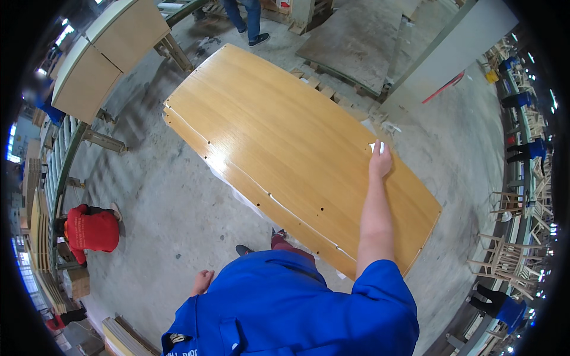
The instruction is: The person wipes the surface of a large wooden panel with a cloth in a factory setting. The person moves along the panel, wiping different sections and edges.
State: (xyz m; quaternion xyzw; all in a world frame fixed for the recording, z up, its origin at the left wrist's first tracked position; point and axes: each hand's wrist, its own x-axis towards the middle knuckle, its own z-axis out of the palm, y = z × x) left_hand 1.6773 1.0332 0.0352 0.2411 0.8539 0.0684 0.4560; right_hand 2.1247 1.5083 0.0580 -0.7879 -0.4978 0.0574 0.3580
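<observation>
My right hand point(381, 161) grasps a small white wad point(373, 146) against the glossy wood-toned panel point(285, 130), near its far long edge. My left hand point(203, 281) hangs near my blue-clad body, fingers apparently curled; I cannot tell whether it holds anything. The panel lies slantwise in front of me, a pale line and dark holes along its near side. Beyond it spreads grey floor point(172, 196); leftward, a person in red point(94, 230) bends beside a roller conveyor point(64, 148).
</observation>
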